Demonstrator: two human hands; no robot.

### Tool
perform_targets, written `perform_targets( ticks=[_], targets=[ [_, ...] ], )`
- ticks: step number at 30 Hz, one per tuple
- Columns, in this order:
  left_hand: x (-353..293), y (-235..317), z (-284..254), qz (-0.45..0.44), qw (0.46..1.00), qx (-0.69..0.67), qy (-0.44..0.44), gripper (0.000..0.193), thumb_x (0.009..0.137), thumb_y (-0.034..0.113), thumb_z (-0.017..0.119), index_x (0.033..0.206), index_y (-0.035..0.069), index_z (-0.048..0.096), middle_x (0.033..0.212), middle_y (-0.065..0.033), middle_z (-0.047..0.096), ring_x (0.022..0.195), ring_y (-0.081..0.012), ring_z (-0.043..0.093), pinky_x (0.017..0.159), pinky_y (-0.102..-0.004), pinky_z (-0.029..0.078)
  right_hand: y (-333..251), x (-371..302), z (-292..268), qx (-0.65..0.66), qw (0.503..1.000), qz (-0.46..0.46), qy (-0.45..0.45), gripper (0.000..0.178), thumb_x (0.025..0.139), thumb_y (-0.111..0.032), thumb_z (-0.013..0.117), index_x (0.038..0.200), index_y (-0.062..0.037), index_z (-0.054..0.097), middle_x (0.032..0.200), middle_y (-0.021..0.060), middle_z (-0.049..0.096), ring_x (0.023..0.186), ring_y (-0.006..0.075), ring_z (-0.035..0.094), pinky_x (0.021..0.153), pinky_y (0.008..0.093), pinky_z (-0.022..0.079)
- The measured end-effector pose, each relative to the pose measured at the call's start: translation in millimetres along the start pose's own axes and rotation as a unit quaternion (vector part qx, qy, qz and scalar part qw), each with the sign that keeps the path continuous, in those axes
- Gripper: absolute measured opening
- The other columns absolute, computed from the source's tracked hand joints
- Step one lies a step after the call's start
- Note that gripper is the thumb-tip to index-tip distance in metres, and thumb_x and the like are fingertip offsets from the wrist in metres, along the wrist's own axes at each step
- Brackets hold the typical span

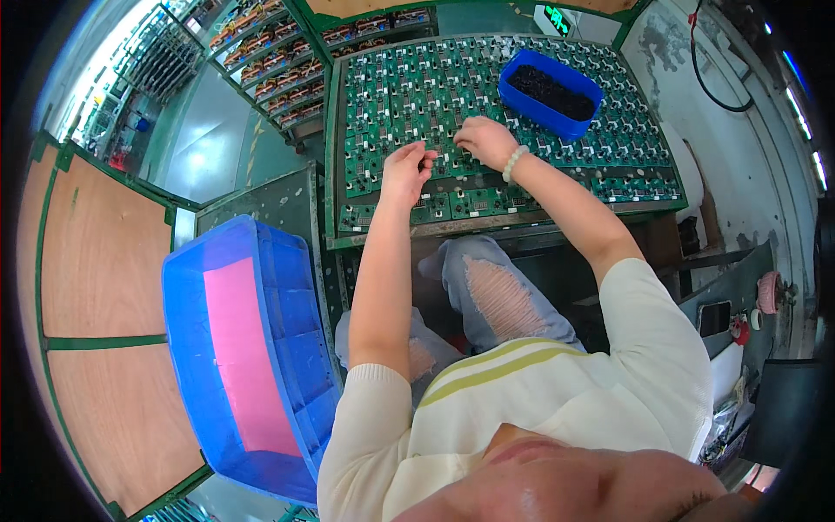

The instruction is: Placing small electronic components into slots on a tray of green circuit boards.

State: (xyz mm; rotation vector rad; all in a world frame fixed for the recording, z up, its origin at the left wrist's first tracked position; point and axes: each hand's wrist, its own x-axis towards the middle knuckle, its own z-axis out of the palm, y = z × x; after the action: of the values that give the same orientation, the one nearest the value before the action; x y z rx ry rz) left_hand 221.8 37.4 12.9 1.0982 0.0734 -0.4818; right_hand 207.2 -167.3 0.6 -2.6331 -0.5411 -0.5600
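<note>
Rows of green circuit boards [391,100] with small white and black parts cover the workbench in front of me. My left hand [407,172] hovers over the near left boards, its fingers curled closed around something small and dark that I cannot make out. Just right of it, my right hand [489,142] reaches down to a board with its fingertips pinched together. Whatever lies between those fingertips is hidden. A blue bin [532,110] full of small black parts [550,91] rests on top of the boards, beyond my right hand.
A large blue crate [291,348] with a pink sheet [248,357] inside stands at my left. Behind it are wooden panels [109,261]. Loaded racks [270,74] stand at the far left. On a side surface at the right lies a phone [715,318].
</note>
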Motion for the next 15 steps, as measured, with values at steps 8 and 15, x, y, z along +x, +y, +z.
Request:
perform_targets(
  ticks=[8, 15],
  targets=[
    [1, 4, 0, -0.008, 0.999, 0.047, 0.023, 0.024, 0.092, 0.021, 0.055, 0.093, -0.003, 0.058, 0.067, -0.0039, 0.054, 0.055, -0.0068, 0.046, 0.039, -0.0178, 0.033, -6, 20, 3, -0.049, 0.988, 0.001, -0.144, 0.008, 0.075, -0.014, 0.063, 0.080, -0.0104, 0.067, 0.087, 0.0063, 0.059, 0.093, 0.0247, 0.056, 0.079, 0.0368, 0.048],
    [10, -2, -8, -0.015, 0.998, -0.053, -0.017, 0.029, 0.094, 0.020, 0.052, 0.101, -0.008, 0.057, 0.075, -0.0048, 0.052, 0.058, -0.0081, 0.043, 0.043, -0.0180, 0.032, -11, 39, 0, 0.034, 0.965, 0.091, -0.244, 0.008, 0.069, -0.010, 0.068, 0.075, -0.0038, 0.068, 0.082, 0.0131, 0.066, 0.080, 0.0310, 0.063, 0.075, 0.0395, 0.050]
  ],
)
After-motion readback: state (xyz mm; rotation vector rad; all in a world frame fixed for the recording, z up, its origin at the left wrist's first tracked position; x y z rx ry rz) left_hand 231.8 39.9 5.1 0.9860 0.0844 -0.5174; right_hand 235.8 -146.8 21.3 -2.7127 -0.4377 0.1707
